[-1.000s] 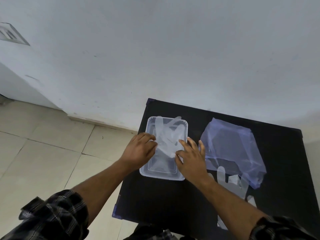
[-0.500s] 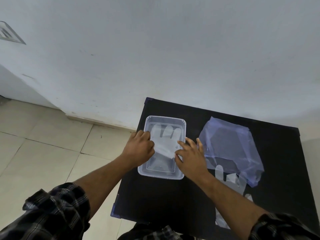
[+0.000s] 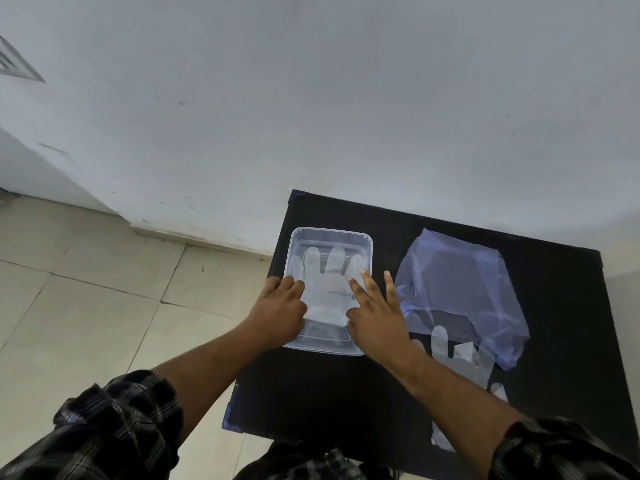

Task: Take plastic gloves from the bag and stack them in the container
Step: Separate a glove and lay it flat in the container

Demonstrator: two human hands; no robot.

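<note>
Glove (image 3: 325, 289) flattened since, right hand (image 3: 375, 315) fingers splayed

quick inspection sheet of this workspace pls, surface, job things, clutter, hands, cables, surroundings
surface: black table, set against the wall.
job's things: clear container on the table's left part, a glove spread flat inside, fingers pointing away; bluish bag to its right, lying flat; more gloves stick out from the bag's near end.
clutter: nothing seen.
hands: left hand rests at the container's left edge, fingers on the glove; right hand at its right edge, fingers spread, pressing on the glove.
cables: nothing seen.
surroundings: white wall; tiled floor on the left; a vent at top left.
</note>
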